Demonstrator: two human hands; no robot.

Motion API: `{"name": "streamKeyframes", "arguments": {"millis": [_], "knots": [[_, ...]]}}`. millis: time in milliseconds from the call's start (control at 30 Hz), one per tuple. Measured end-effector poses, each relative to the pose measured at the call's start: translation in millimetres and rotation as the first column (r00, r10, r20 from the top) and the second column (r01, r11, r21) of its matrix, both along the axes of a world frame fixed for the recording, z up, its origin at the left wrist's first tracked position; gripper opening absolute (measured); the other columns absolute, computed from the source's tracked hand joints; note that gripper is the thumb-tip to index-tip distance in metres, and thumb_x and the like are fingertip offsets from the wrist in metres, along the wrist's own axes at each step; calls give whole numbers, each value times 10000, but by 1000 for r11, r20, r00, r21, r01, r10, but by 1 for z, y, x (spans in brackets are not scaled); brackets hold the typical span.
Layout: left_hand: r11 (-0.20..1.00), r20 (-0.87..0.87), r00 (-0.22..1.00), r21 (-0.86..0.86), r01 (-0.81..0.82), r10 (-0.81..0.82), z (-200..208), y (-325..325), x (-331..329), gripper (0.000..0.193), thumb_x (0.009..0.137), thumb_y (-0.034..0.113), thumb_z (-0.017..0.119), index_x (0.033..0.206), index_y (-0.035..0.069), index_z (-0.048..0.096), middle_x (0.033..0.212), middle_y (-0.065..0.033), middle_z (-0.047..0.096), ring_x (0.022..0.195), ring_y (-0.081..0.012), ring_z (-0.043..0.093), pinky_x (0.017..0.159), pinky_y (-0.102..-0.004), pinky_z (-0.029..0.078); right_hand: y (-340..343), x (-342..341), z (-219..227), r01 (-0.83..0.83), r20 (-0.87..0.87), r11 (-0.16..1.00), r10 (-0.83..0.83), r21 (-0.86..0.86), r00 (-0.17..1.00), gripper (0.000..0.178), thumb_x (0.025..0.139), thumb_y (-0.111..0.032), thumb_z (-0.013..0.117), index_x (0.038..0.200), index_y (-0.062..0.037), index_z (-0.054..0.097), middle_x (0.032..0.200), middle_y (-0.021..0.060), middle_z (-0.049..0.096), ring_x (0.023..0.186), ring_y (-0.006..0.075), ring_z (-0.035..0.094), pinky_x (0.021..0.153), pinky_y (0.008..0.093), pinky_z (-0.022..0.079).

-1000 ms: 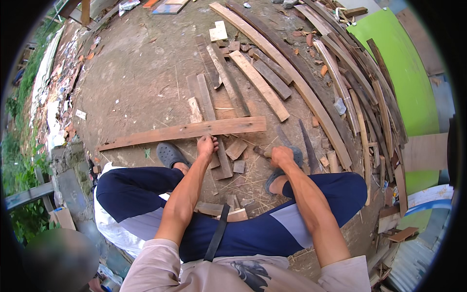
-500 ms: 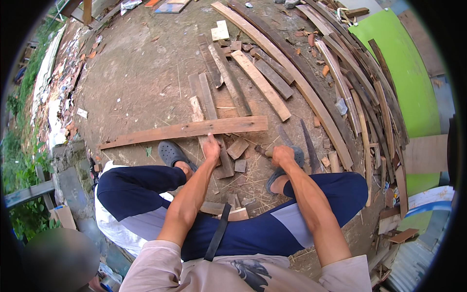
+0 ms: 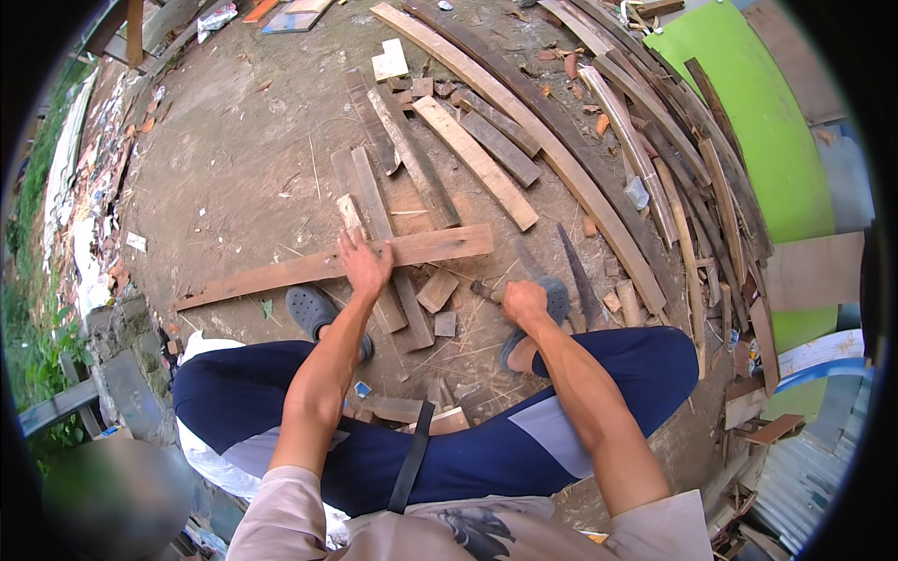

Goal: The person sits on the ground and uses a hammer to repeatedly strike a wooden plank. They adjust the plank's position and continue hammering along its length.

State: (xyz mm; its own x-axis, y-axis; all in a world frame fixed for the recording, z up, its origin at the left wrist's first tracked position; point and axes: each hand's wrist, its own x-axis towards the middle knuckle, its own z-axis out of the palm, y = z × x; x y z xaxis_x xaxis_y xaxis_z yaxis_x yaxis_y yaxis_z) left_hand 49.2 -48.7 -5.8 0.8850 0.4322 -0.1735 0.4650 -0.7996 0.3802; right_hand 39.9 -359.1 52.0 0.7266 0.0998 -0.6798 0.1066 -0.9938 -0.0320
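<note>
A long reddish-brown plank (image 3: 281, 278) lies across several shorter boards on the ground in front of me. My left hand (image 3: 367, 265) rests on top of it, fingers spread. Under the plank, two narrow boards (image 3: 379, 201) point away from me. My right hand (image 3: 526, 304), beside my right shoe, is closed around a tool with a dark wooden handle (image 3: 483, 291). The handle's end sticks out to the left of the fist, and I cannot make out the tool's kind. Beyond that hand lies a dark, pointed, blade-like piece (image 3: 578, 266).
Small wood offcuts (image 3: 437, 291) lie between my feet. Ahead are loose boards (image 3: 477, 159) and a long curving-looking beam (image 3: 561, 164). At the right, a lumber pile (image 3: 669, 140) sits by a green panel (image 3: 748, 112). A broken block wall (image 3: 126, 346) stands at the left.
My left hand has gone from gripping the plank's near edge to lying spread on its top, further left. My right hand keeps its hold on the tool. The whole view has shifted slightly.
</note>
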Motion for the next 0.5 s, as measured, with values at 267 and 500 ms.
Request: {"name": "streamKeyframes", "arguments": {"millis": [267,500], "knots": [[808,-217,788,-6,589,-576,19,-127,-13,942,972,643,354,1546,-57,93,1609,-302,1,1505,-420,-20,1226,-498,52,-7,13,2,89,-50,996,-90,-21,995,291,921,-197,521,1014,-63,761,1069,167,728,1021,325,702,851,416,560],[660,221,675,-147,737,-704,23,-115,-12,591,975,384,547,1430,18,461,1556,-217,343,1468,-387,264,1206,-445,244,-8,24,7,236,-54,970,-239,-63,969,276,919,-207,556,1051,-59,749,1121,169,714,1073,316,685,881,409,551]]}}
